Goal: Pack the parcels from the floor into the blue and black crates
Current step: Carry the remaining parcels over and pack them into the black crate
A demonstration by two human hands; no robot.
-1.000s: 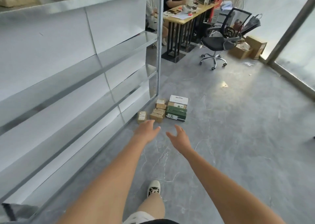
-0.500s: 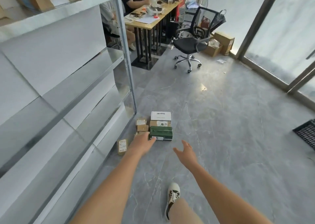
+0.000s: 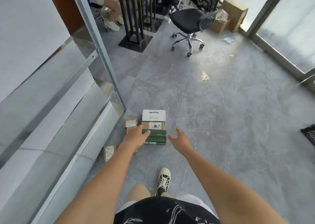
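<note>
The room is bright with daylight. It comes from the frosted glass doors [image 3: 289, 24] at my two o'clock, which are almost washed out to white. The grey floor [image 3: 221, 112] shines with a soft glare at one o'clock, near the office chair [image 3: 189, 20]. Shadows are weak and soft. The metal shelves [image 3: 51, 95] at nine o'clock reflect pale light. Straight lines bend near the edges from the wide lens. My forearms look stretched at the bottom, and small labels are slightly blurred.
</note>
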